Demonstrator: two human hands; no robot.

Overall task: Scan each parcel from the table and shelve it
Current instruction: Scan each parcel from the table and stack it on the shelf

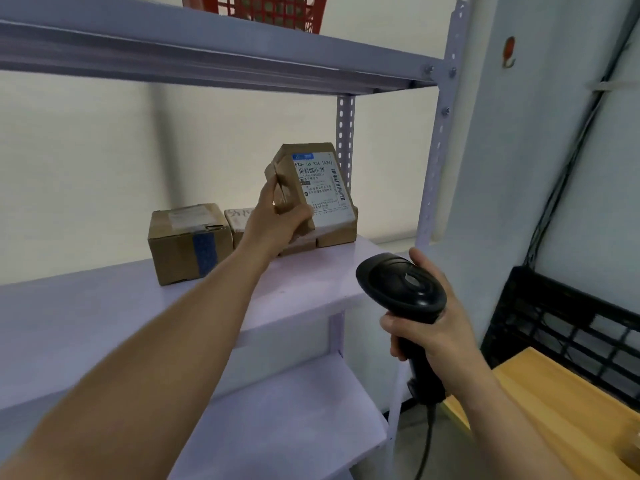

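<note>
Left hand [277,220]: I grip a parcel [308,181] by its near corner, fingers curled along the side, thumb below the label. The parcel is tilted, label facing me, at the right rear of the shelf [104,317], above a flat box [337,233]; I cannot tell whether the two touch. Left of it on the same shelf stand a small box [239,223] and a taped box [187,244], close together. Right hand [433,334]: wrapped round the handle of a black scanner [401,285], held just in front of the shelf edge, head raised. A wooden desk [554,410] shows lower right, with a black crate [571,327] behind it. A red basket [277,8] sits on the top shelf [207,53]
</note>
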